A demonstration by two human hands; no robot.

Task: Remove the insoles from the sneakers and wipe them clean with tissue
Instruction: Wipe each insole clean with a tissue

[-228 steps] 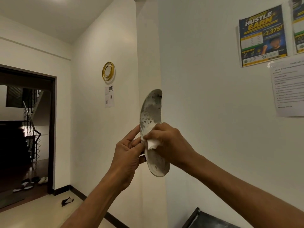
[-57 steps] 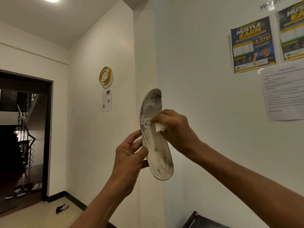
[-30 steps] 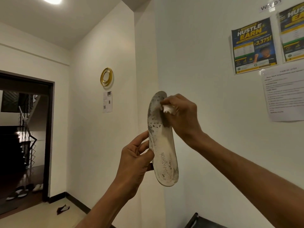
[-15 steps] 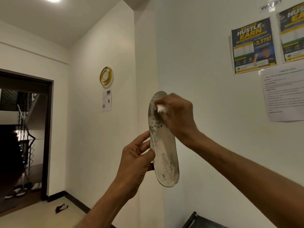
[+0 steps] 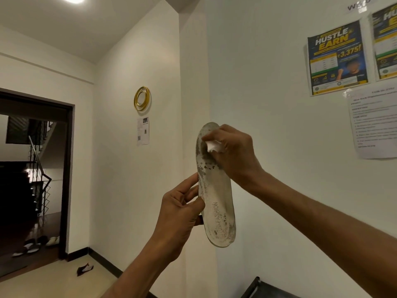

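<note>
Climbing from mid-sole, the right hand, fingers pinching a crumpled white tissue, now rubs the dark-stained top end of the worn grey-white foam insole, gripped upright in mid-air by the left hand. Specks remain, so wiping likely continues.

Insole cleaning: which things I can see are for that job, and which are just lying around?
For the job:
insole, held upright by the left hand
tissue, pinched in the right hand against the insole's top part

Just lying about:
posters
gold ring
slippers
dark scrap
</note>
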